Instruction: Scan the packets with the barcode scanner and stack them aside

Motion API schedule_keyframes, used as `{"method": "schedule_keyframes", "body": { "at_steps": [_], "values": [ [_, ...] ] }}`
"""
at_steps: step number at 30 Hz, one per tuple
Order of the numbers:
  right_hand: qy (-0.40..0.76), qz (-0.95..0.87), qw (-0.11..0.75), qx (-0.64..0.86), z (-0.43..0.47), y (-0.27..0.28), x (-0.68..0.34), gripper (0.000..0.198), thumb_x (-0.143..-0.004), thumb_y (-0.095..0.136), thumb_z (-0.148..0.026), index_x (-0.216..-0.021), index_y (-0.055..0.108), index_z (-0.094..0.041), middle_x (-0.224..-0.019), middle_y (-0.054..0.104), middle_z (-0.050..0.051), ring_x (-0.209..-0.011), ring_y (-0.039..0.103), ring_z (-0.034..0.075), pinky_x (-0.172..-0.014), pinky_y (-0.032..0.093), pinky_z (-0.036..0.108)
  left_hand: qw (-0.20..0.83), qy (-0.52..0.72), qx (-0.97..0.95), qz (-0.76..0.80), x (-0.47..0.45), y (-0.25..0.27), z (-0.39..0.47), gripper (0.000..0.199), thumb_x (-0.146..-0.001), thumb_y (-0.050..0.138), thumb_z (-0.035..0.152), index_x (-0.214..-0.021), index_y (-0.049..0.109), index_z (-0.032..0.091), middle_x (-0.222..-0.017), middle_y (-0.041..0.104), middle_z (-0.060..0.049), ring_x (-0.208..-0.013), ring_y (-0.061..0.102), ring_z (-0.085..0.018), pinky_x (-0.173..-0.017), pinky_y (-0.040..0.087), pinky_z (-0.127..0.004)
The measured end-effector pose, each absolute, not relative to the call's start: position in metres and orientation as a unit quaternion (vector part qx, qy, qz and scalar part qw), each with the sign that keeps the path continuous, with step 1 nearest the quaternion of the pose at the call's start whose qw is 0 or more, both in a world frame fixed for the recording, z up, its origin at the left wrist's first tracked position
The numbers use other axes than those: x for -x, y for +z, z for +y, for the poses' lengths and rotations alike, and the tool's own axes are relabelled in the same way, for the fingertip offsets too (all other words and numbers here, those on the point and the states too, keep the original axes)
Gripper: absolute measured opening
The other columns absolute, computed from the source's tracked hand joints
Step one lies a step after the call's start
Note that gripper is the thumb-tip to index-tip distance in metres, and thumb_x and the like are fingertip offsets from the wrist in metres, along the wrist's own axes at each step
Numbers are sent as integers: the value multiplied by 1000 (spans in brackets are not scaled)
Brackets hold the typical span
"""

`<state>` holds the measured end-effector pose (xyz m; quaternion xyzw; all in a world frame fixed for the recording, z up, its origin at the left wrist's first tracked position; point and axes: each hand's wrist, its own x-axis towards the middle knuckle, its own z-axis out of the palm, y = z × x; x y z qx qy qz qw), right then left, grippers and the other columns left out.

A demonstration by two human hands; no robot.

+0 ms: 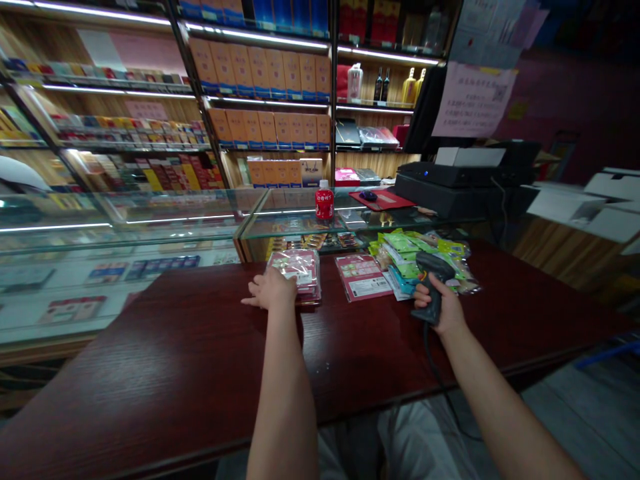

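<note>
My left hand rests at the left edge of a stack of pink packets in clear plastic, its fingers spread and its thumb on the top packet. In my right hand is a dark barcode scanner, gripped by its handle, with its head pointing toward the back left. A single pink packet with a white label lies flat between the two hands. Behind the scanner spreads a pile of green plastic packets, with a blue packet at its front.
A dark red wooden table carries everything. Beyond it stands a glass counter with a red bottle on top. The scanner's cable runs down over the table's front edge. A black machine stands at the back right.
</note>
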<state>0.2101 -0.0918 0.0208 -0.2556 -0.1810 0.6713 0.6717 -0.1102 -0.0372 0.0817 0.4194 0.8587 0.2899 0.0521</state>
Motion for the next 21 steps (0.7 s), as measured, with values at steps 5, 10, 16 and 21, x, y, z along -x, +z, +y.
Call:
{"method": "schedule_keyframes", "body": {
  "at_steps": [5, 10, 16, 21],
  "values": [
    [670, -182, 673, 256, -92, 21, -210, 23, -72, 73, -26, -87, 57, -16, -54, 46, -7, -40, 42, 4, -35, 39, 13, -49, 360, -479, 799, 91, 80, -38, 45, -75, 63, 33, -116, 55, 16, -137, 42, -22, -138, 22, -42, -105, 19, -67],
    [678, -187, 668, 244, -91, 21, -211, 22, -73, 72, -26, -86, 57, -17, -54, 46, -7, -40, 42, 4, -36, 39, 13, -77, 418, -633, 647, 49, 75, -40, 38, -82, 56, 29, -118, 55, 18, -133, 45, -17, -130, 36, -33, -106, 31, -49],
    [673, -189, 671, 248, -89, 21, -211, 20, -75, 70, -27, -86, 56, -17, -54, 47, -7, -39, 42, 4, -35, 39, 13, 55, 285, -737, 610, 4, 56, -48, 33, -81, 56, 25, -112, 58, 15, -109, 58, -14, -106, 55, -26, -94, 41, -37],
    [668, -193, 675, 247, -88, 21, -209, 23, -73, 72, -27, -86, 56, -17, -54, 46, -7, -39, 41, 4, -35, 38, 13, 164, 288, -664, 671, -5, 40, -39, 42, -78, 60, 28, -117, 55, 12, -112, 59, -18, -109, 57, -28, -93, 41, -38]
  ]
}}
